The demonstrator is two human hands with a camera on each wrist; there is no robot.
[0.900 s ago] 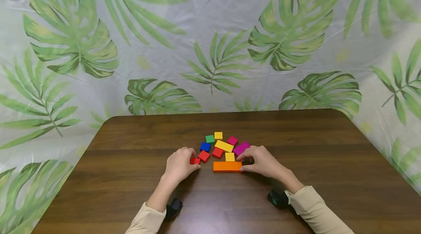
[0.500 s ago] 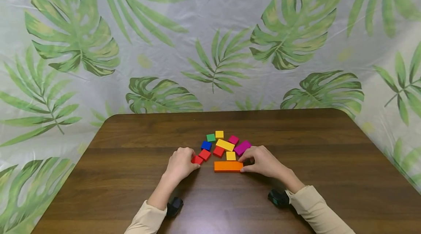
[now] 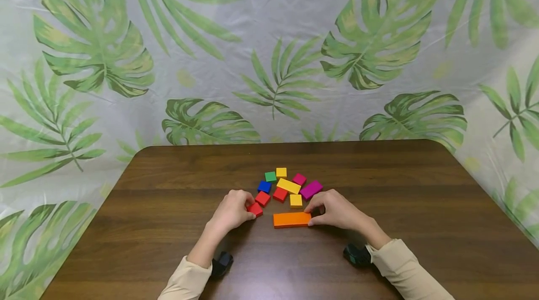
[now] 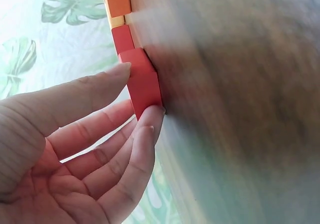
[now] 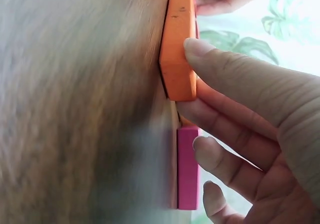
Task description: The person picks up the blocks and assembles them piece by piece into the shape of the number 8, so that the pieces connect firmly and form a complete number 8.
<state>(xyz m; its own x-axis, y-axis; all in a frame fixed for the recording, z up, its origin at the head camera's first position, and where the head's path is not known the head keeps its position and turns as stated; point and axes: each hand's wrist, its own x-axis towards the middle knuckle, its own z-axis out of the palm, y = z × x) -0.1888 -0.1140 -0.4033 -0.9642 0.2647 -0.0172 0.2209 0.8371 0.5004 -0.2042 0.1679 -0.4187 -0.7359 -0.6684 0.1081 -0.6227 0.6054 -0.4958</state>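
Note:
My left hand [image 3: 230, 209] pinches a small red block [image 3: 255, 209] between thumb and fingers; in the left wrist view that red block [image 4: 142, 79] has the thumb on one face. A second red block [image 3: 263, 198] lies just beyond it. My right hand [image 3: 337, 209] grips the right end of a long orange block [image 3: 291, 219], lying flat and slightly turned. The right wrist view shows the thumb on the orange block [image 5: 178, 59], with a magenta block [image 5: 188, 169] near the other fingers. Behind the orange block, apart from it, is a yellow square block [image 3: 296, 201].
Farther back on the wooden table [image 3: 189, 169] are a blue block [image 3: 264, 187], a green block [image 3: 270, 177], a yellow block [image 3: 281, 172], a longer yellow block [image 3: 288, 186], another red block [image 3: 280, 194], a pink block [image 3: 299, 179] and a purple block [image 3: 311, 190].
The orange block has slid toward me, away from the yellow square block, and turned a little. The red block in my left hand has shifted right and slightly nearer, turning as well.

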